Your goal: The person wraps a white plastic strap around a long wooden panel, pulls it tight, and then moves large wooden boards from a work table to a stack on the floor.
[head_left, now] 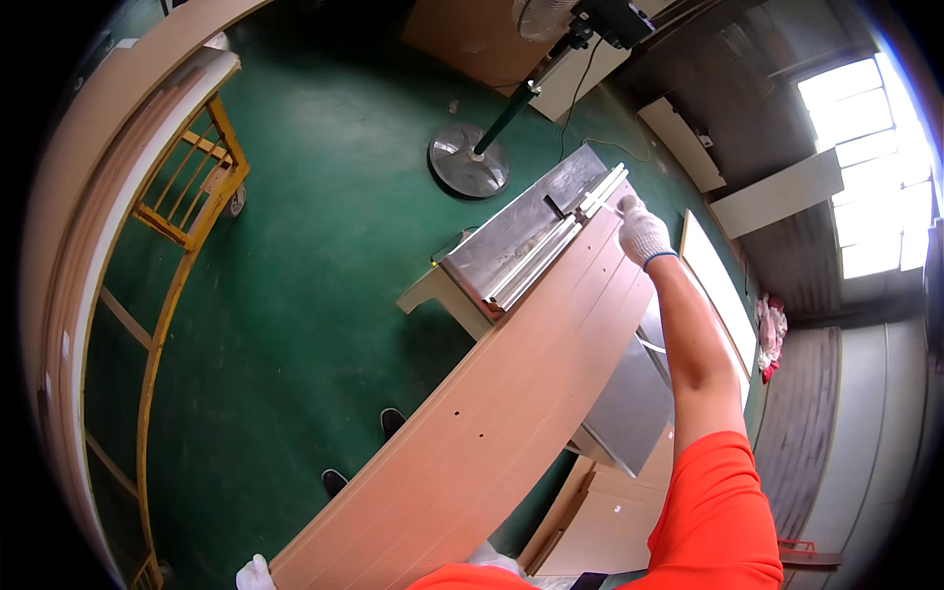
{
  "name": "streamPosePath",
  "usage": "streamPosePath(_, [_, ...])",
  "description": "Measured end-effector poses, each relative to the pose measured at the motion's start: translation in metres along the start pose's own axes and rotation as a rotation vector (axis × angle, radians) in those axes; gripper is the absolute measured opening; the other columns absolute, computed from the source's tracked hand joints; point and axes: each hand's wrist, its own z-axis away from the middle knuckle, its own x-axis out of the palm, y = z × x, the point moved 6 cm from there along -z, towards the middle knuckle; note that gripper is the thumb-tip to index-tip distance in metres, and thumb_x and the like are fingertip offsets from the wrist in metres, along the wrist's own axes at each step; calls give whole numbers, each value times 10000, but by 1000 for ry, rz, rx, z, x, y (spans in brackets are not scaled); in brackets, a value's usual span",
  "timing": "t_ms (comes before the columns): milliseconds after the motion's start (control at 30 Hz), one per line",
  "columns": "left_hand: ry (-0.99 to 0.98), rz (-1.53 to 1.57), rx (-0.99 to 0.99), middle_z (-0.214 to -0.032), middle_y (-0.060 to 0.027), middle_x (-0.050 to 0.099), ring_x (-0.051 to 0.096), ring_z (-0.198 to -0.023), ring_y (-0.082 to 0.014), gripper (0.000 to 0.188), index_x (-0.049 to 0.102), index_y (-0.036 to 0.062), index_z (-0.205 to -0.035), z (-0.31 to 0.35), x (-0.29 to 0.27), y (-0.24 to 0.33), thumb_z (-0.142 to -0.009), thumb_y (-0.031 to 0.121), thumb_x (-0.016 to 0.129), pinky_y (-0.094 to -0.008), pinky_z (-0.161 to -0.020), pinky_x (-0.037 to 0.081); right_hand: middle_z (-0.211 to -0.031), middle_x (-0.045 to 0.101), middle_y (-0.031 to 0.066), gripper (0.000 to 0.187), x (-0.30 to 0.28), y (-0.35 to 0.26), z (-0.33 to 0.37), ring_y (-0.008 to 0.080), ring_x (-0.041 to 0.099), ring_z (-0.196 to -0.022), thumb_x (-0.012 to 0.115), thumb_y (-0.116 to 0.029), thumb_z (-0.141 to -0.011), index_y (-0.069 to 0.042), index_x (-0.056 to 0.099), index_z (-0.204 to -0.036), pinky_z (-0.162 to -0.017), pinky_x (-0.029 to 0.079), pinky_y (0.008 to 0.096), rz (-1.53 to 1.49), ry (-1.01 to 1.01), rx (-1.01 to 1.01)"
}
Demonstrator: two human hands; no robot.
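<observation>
A long wood-coloured board (472,413) with grooves and several small holes runs slantwise from the lower left to the upper right. At its near left corner is my left hand (257,574) in a white glove, fingers closed on the board's end; much of that hand is out of the picture. My right arm reaches to the far end, where my gloved right hand (644,234) is closed close to a thin white piece; what its fingers hold is hidden. Beneath and beside the board's far half stands a metal-topped work table (472,261) with pale metal rails (536,261).
At the left, a yellow cart (202,206) carries stacked long boards (74,295). A pedestal fan (470,162) stands beyond the work table. Cardboard sheets (600,516) lie below the board at right; a white panel (718,285) is farther right. Two shoe tips (391,423) show on the green floor.
</observation>
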Motion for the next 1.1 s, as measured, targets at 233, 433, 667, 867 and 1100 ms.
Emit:
streamPosePath(233, [-9,-63,0,-758,-259,650,568,-679,-407,639,658,-32,-765,2,4,-2,-1038,491,413,-529,-689,421,-1051,675,250,220,-2,13,12,425,676,-936,518,-30,-893,-69,580,-1101,-814,528,500,51,84,-39])
streamPosePath(433, [3,-77,18,-758,-255,653,577,-676,-407,633,662,-29,-768,1,6,-5,-1038,489,417,-523,-685,426,-929,704,165,168,-4,2,-2,375,694,-869,560,-47,-892,-111,703,-952,-795,545,463,52,206,-147])
streamPosePath(667, [14,-1,9,-750,-247,652,559,-658,-360,589,655,-37,-776,1,6,0,-1035,454,458,-499,-671,425,-957,708,124,202,-29,-51,-53,346,692,-913,565,-119,-879,-146,756,-940,-803,554,441,-26,306,-180])
streamPosePath(867, [10,-22,9,-716,-241,628,520,-635,-338,574,636,-35,-753,-2,11,-11,-1033,439,475,-493,-662,419,-971,721,223,223,7,-74,-90,411,700,-913,583,-134,-822,-74,777,-914,-814,556,462,78,-130,-168])
streamPosePath(1100, [-3,-14,-4,-726,-240,621,515,-636,-341,546,624,-28,-761,-3,11,-15,-1031,425,484,-496,-657,413,-835,697,204,309,43,-102,-96,339,713,-751,582,-5,-761,-125,780,-967,-672,559,417,-112,-262,-207])
